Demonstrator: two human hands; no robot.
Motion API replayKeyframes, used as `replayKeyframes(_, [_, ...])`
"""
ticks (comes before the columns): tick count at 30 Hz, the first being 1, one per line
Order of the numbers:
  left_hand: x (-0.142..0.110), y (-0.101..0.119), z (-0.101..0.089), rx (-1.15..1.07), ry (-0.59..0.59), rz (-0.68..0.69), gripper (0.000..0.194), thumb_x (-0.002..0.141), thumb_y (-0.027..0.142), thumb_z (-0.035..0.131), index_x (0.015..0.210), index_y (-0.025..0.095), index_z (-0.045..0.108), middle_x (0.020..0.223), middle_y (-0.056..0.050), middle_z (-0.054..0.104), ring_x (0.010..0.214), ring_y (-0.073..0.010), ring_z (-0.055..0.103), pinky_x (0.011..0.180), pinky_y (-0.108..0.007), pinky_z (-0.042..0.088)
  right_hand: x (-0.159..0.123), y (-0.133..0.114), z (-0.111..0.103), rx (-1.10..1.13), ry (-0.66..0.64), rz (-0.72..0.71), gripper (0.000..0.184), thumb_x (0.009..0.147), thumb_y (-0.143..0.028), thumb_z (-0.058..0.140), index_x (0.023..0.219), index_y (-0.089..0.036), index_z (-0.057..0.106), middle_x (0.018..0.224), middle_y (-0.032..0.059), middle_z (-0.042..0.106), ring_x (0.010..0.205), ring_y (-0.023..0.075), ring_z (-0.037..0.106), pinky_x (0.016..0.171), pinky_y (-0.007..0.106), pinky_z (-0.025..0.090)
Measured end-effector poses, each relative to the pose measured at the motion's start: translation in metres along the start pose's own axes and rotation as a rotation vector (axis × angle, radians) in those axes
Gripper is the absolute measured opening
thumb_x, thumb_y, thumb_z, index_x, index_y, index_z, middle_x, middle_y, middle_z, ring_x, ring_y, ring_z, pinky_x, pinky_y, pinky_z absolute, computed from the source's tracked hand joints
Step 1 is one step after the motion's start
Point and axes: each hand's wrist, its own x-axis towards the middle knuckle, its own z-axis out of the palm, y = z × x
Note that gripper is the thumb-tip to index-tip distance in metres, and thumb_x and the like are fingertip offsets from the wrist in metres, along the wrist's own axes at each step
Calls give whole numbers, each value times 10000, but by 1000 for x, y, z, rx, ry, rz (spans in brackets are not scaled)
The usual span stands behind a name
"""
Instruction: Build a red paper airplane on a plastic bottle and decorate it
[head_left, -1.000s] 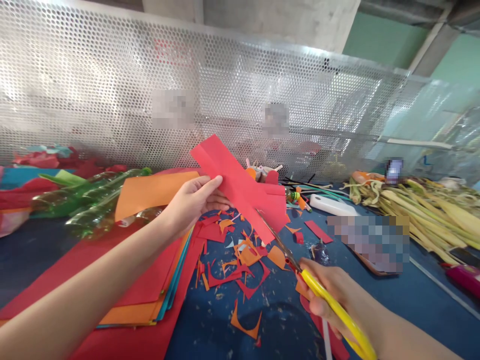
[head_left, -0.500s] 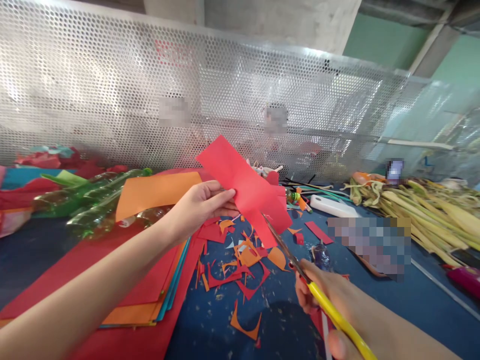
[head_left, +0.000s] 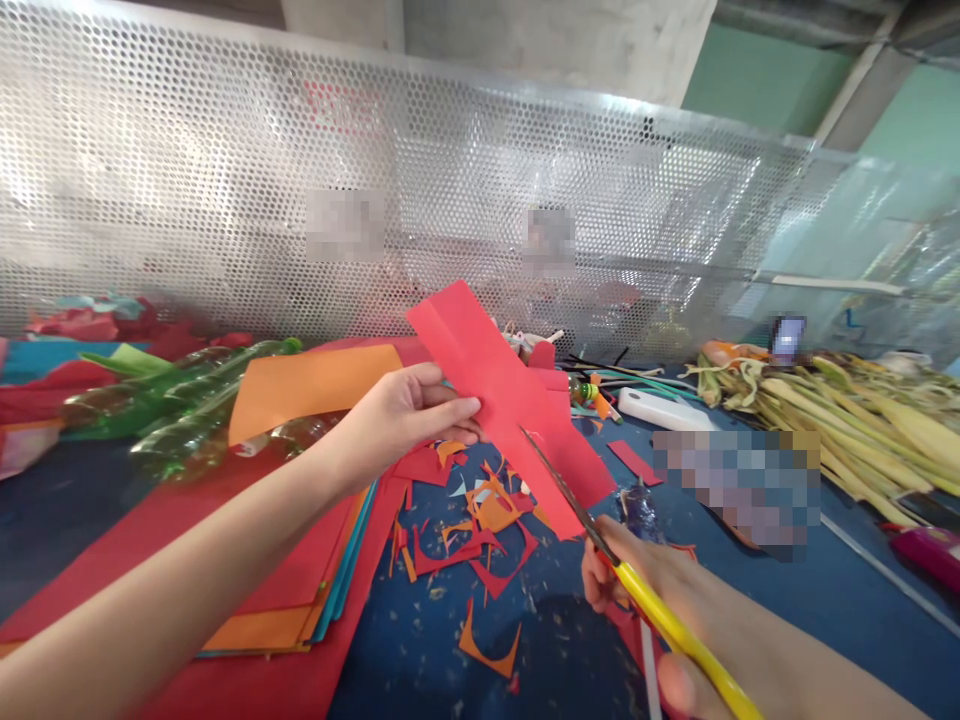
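Observation:
A sheet of red paper (head_left: 510, 385) is pinched along its left edge by my left hand (head_left: 420, 405), thumb on top. My right hand (head_left: 652, 590) grips yellow-handled scissors (head_left: 626, 575), their dark blades reaching up and left into the paper. A cut parts the lower strip of the sheet from the portion on the right. Under the paper, orange and red scraps (head_left: 491, 505) lie scattered on the blue tabletop (head_left: 420, 650). The lower blade is mostly hidden by the paper.
Stacked coloured paper (head_left: 277, 580) lies at left, near green plastic bottles (head_left: 195, 410) and a curved orange sheet (head_left: 315, 390). At right are a white tool (head_left: 667, 410), dried husks (head_left: 840, 420) and a phone (head_left: 787, 340). A perforated metal panel (head_left: 450, 180) stands behind.
The red paper has shifted slightly right and turned, its lower strip now nearer my right hand. The scissor blades reach further along the cut. My left hand has moved a little right.

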Motion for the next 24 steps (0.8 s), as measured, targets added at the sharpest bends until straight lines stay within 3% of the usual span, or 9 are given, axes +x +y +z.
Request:
replayKeyframes(5, [-2,5,5,34,5,6,236,665,218,788,861,175,664,675,-36,745,586,-159,698,583,-230,587,6,-6,-4,85,-38,-2,831,771,-834,270,1238,-177,473,912,103,577,738,205,549,704,322,480])
replayKeyframes(13, [0,4,4,62,-9,28,277,682,236,770,922,180,645,702,-50,755,615,-175,712,610,-237,588,15,-18,-8,145,-74,20,892,755,-857,183,1222,-152,466,714,10,492,543,131,387,552,254,430])
replayKeyframes(19, [-1,5,5,59,-13,42,263,681,205,752,915,180,635,683,-45,752,589,-170,707,586,-229,584,19,-17,-6,127,-28,-4,882,745,-858,239,1176,-125,472,706,-9,479,541,114,348,506,242,338])
replayKeyframes(24, [-1,6,7,66,-8,39,261,681,204,753,910,177,631,660,-45,746,588,-186,709,574,-247,588,21,-19,-7,146,-39,35,825,697,-884,262,1009,-153,481,632,-66,371,517,98,267,485,251,252])
